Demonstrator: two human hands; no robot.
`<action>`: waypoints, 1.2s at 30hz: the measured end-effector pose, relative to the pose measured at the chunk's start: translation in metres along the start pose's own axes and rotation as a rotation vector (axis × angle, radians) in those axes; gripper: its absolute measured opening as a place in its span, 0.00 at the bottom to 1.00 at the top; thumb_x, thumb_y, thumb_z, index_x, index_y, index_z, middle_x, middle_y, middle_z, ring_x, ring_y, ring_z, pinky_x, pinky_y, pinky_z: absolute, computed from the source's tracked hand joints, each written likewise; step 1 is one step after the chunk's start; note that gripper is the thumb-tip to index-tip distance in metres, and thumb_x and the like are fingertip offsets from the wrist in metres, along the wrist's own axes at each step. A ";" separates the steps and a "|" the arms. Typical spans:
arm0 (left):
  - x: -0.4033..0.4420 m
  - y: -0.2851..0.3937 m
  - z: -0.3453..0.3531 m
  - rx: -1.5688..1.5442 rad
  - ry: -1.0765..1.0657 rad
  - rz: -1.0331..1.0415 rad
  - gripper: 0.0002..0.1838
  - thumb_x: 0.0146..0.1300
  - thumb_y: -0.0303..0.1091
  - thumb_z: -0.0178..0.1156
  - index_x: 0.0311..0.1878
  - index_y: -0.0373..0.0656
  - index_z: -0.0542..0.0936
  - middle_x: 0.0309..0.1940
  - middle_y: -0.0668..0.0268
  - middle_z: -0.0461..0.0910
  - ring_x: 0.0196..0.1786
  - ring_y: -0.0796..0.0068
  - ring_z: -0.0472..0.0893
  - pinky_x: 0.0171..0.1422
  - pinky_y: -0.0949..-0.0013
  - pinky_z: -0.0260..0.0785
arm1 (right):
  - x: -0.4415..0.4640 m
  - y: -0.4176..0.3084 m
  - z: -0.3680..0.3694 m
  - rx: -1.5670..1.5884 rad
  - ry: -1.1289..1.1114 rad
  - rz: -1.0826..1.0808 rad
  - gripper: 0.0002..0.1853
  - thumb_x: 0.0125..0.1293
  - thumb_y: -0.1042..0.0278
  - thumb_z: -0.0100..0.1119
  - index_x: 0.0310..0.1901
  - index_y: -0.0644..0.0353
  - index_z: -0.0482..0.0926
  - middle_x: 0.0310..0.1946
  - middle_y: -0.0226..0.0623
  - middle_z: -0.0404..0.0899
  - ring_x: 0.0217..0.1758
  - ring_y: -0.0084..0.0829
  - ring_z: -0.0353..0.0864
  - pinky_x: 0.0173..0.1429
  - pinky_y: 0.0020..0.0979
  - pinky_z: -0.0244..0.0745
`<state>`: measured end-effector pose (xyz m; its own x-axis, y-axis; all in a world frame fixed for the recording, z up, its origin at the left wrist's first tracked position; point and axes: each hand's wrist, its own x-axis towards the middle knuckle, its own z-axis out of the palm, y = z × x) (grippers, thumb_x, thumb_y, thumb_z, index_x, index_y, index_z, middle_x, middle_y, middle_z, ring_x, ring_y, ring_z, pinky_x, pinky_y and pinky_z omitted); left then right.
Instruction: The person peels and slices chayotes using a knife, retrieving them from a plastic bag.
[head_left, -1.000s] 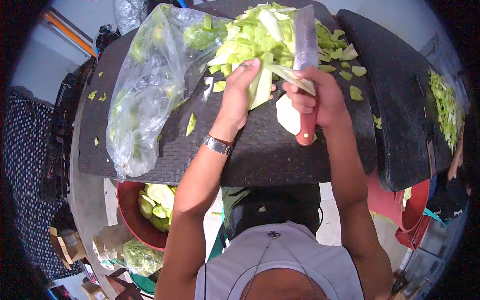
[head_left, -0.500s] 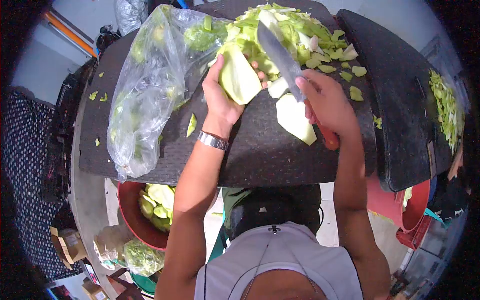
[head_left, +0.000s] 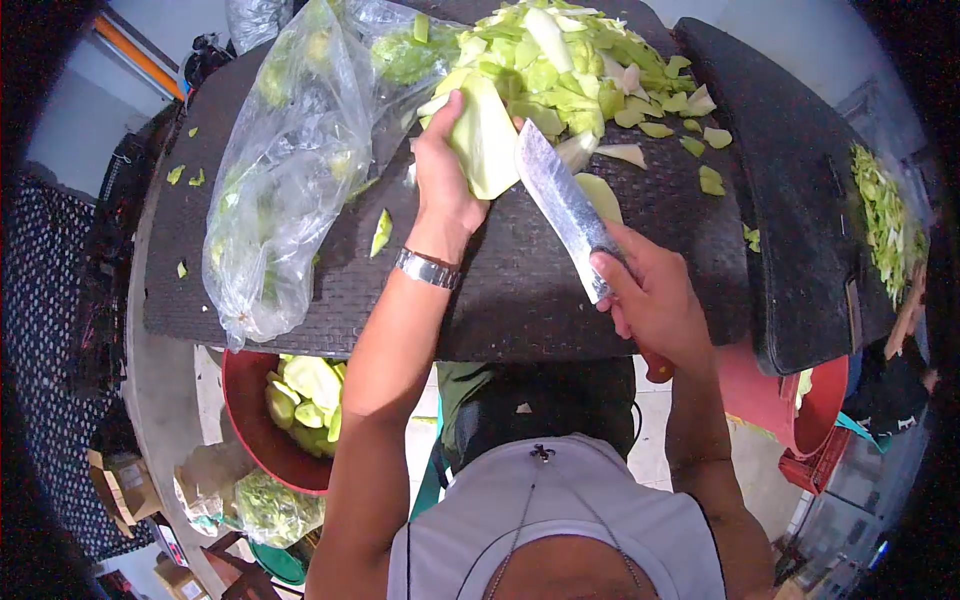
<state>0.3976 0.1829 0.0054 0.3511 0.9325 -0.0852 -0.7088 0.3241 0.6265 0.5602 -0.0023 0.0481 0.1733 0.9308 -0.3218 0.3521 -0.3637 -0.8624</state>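
My left hand (head_left: 447,170) holds a large pale green piece of peeled vegetable (head_left: 486,140), its flat cut face turned up; its exact kind is unclear. In my right hand (head_left: 650,290) is a knife (head_left: 560,200) with a broad blade and a reddish-brown handle. The blade points up and left, its tip close to the vegetable's right side. Behind the blade, a pale green slice (head_left: 598,195) lies partly hidden on the dark woven tabletop (head_left: 540,300). Beyond my hands rises a heap of green and whitish peelings (head_left: 570,70).
A clear plastic bag (head_left: 285,180) with green vegetables covers the table's left side. Below the front edge, a red tub (head_left: 240,420) holds pale green pieces; another red container (head_left: 790,400) stands at right. A black board (head_left: 800,220) adjoins the table, with more shreds (head_left: 885,220) beyond.
The knife has moved down and toward me, away from the peelings heap. The vegetable has shifted slightly right and turned more upright. The large white slice beside the knife is no longer visible there.
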 end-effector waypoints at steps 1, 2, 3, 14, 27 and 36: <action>-0.002 0.000 0.002 0.002 0.006 0.003 0.23 0.77 0.48 0.53 0.58 0.35 0.77 0.45 0.57 0.85 0.43 0.60 0.88 0.53 0.59 0.82 | 0.000 0.000 0.001 -0.021 0.014 -0.023 0.23 0.76 0.65 0.59 0.70 0.59 0.75 0.33 0.44 0.87 0.26 0.25 0.85 0.31 0.31 0.80; -0.003 0.000 0.002 0.004 0.013 0.008 0.23 0.77 0.48 0.53 0.58 0.35 0.77 0.45 0.57 0.86 0.43 0.60 0.88 0.53 0.59 0.82 | 0.000 0.001 0.002 -0.041 0.028 -0.047 0.23 0.76 0.66 0.59 0.69 0.60 0.75 0.34 0.45 0.87 0.26 0.26 0.85 0.32 0.31 0.81; -0.002 0.000 0.001 0.015 0.012 0.007 0.24 0.76 0.48 0.53 0.59 0.35 0.77 0.46 0.56 0.85 0.45 0.59 0.88 0.55 0.57 0.82 | 0.000 0.003 0.004 -0.062 0.042 -0.071 0.23 0.76 0.66 0.59 0.69 0.61 0.75 0.34 0.46 0.87 0.27 0.26 0.86 0.33 0.31 0.81; -0.001 -0.005 0.001 0.053 -0.011 0.002 0.24 0.76 0.48 0.53 0.60 0.35 0.77 0.48 0.55 0.86 0.47 0.58 0.88 0.57 0.58 0.82 | -0.012 0.005 0.022 -0.051 0.117 -0.079 0.23 0.76 0.65 0.59 0.70 0.58 0.74 0.38 0.54 0.88 0.32 0.38 0.92 0.40 0.37 0.87; -0.008 -0.004 0.000 0.015 -0.049 -0.013 0.22 0.76 0.47 0.55 0.58 0.37 0.79 0.47 0.57 0.87 0.46 0.63 0.88 0.54 0.59 0.82 | -0.013 0.011 0.027 -0.054 0.133 -0.086 0.24 0.77 0.65 0.57 0.72 0.56 0.72 0.39 0.54 0.88 0.32 0.39 0.92 0.40 0.38 0.86; -0.022 -0.025 0.015 -0.046 -0.069 -0.116 0.20 0.77 0.46 0.55 0.59 0.39 0.78 0.47 0.61 0.87 0.45 0.67 0.89 0.52 0.62 0.83 | 0.018 0.022 0.049 0.259 0.207 -0.194 0.23 0.78 0.64 0.55 0.70 0.59 0.74 0.27 0.39 0.85 0.20 0.25 0.83 0.26 0.31 0.80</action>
<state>0.4167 0.1523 0.0028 0.4720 0.8758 -0.1006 -0.6878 0.4372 0.5795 0.5259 0.0083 0.0035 0.3171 0.9450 -0.0798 0.1574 -0.1354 -0.9782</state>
